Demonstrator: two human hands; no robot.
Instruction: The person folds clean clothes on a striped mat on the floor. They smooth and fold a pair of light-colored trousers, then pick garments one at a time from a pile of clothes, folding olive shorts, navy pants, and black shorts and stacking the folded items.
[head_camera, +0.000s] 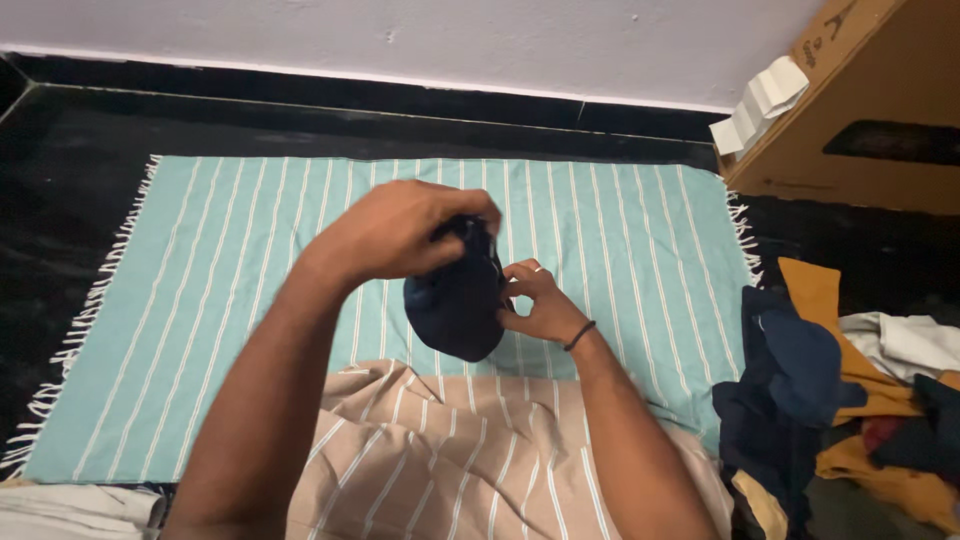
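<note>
Floor: black, glossy, meeting a pale wall (500, 40) along a white skirting line. Spread on it, a teal cloth (230, 300) with thin white stripes and fringed short edges, lying flat. Overlapping its near edge, a beige striped cloth (440, 470), rumpled, partly under the person's arms.

Left hand (395, 232): raised above the teal cloth, back of hand toward camera, fingers curled down and closed over the top of a dark navy bundle (458, 310). Grip is at the bundle's upper edge.

Right hand (535, 305): just right of the bundle, touching its side. Thumb and fingertips pinch at the fabric's edge; a ring shows on one finger, a dark band on the wrist. Fingers partly bent, not flat.

Bundle: small, rounded, held in the air between both hands over the middle of the teal cloth, not resting on it. Looks like a rolled or balled piece of clothing, possibly socks; the fabric is too dark to make out folds.

Right of the teal cloth: heap of clothes (840, 400), navy, mustard and white pieces mixed, well apart from the hands. Top right corner: brown cardboard box (850, 130) with folded white paper (765, 100) against its side.
</note>
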